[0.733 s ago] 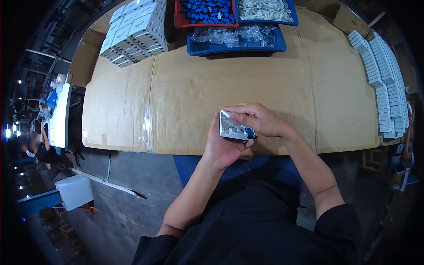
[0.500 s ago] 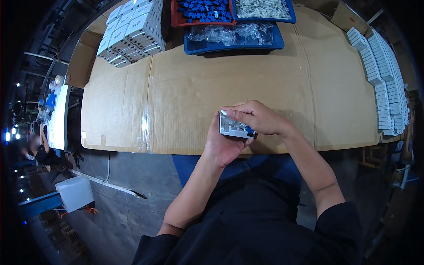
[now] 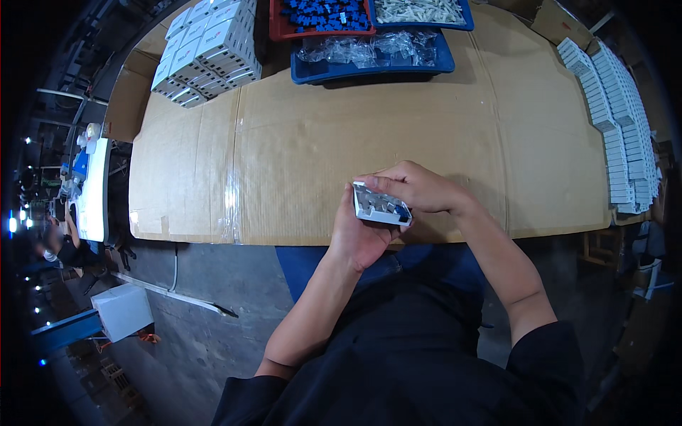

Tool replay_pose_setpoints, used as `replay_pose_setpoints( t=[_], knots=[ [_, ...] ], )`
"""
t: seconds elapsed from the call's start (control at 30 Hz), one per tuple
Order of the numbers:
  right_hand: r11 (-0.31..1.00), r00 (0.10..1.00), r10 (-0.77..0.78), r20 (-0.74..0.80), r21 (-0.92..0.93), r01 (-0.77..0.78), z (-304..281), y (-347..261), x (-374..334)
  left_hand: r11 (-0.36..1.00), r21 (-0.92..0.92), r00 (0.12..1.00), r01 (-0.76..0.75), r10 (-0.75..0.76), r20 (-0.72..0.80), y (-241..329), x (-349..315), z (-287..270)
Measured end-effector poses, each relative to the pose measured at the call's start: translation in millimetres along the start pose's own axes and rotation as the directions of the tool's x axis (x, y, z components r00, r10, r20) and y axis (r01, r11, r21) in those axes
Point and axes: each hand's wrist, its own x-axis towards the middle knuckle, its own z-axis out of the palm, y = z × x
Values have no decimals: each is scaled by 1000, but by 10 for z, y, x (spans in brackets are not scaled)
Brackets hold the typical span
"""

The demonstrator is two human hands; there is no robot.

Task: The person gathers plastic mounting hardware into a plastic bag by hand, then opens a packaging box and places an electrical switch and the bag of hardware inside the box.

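My left hand (image 3: 352,235) cups a small white plastic housing (image 3: 380,215) from below, its fingers wrapped round the left side and underside. The housing's open face is turned up, showing grey metallic-looking parts and a blue piece (image 3: 401,211) at its right end. From above, my right hand (image 3: 412,186) closes on the far edge of the housing, with its thumb lying along the upper left corner. Its other fingers are partly hidden behind the hand. Both hands are just above the near edge of the cardboard-covered table (image 3: 305,149).
At the back stand a red tray (image 3: 277,34) of blue pieces, a blue tray (image 3: 469,21) of pale pieces and a blue tray (image 3: 302,77) with clear plastic bags. White boxes (image 3: 206,57) are stacked back left, white units (image 3: 618,128) far right. A person (image 3: 67,245) is far left.
The housing has tipped slightly in my hands, so more of its inside shows. My right hand keeps its hold at the far edge. The whole view has shifted a little.
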Motion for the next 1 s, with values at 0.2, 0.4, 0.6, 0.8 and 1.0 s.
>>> replay_pose_setpoints(
  t=[0.2,0.4,0.6,0.8,1.0],
  knots=[
    [999,998,45,36,11,-45,-38,-70,-44,999,8,998,-40,39,43,5,-36,-50],
    [997,1000,-31,-3,64,31,69,-36,-146,997,14,991,-72,73,-115,8,-83,101],
    [994,998,-63,-13,88,64,162,135,-229,995,76,985,-62,73,-154,-69,-88,71],
    [992,993,-111,-27,55,113,280,106,-329,981,150,976,-120,145,-164,-140,-99,-9],
    [930,954,-292,-63,-250,269,330,154,-369,968,206,964,-143,184,-192,-154,-144,81]
  ],
)
